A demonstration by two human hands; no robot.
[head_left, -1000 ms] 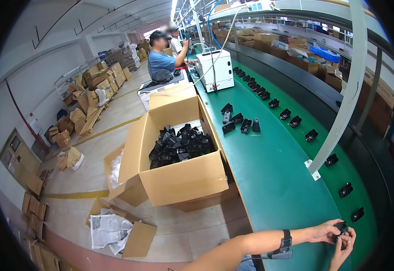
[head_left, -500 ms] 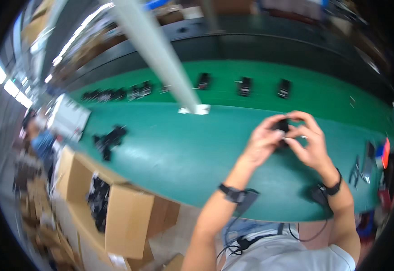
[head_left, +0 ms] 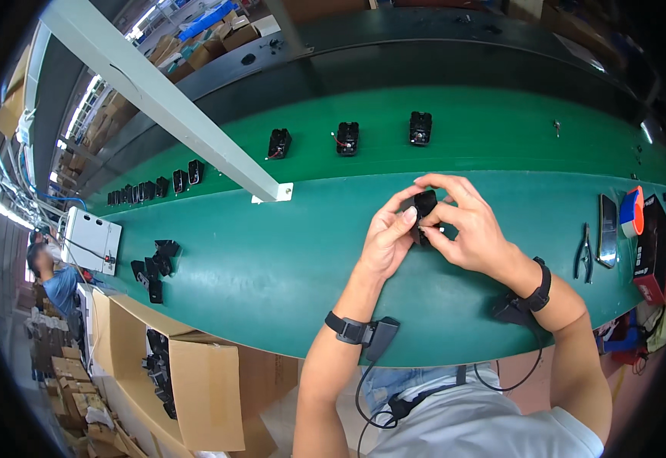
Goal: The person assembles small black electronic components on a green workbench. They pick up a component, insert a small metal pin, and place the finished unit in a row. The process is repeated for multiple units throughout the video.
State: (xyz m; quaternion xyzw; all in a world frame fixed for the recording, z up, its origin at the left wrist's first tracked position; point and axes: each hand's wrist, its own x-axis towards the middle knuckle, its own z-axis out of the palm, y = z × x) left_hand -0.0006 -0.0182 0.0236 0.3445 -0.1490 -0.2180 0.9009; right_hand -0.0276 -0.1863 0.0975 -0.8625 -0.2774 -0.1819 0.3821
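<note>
A small black plastic housing is held up over the green bench between my two hands. My left hand grips it from the left, thumb on its near face. My right hand is closed at its right side, with thumb and index finger pinched against the lower part. A tiny white bit shows by the right fingertips; its kind cannot be made out. Much of the housing is hidden by my fingers. Beyond my hands, similar black housings stand spaced along the bright green strip, some with a thin red wire.
Pliers, a phone and an orange-and-blue tape roll lie to the right. A pale post rises from the bench at left. Black parts lie near a white box; an open carton stands below. A person is far left.
The view has swung, so the post and bench now appear tilted and shifted left, and the blur has cleared. Both hands still hold the black housing, its black face now showing more.
</note>
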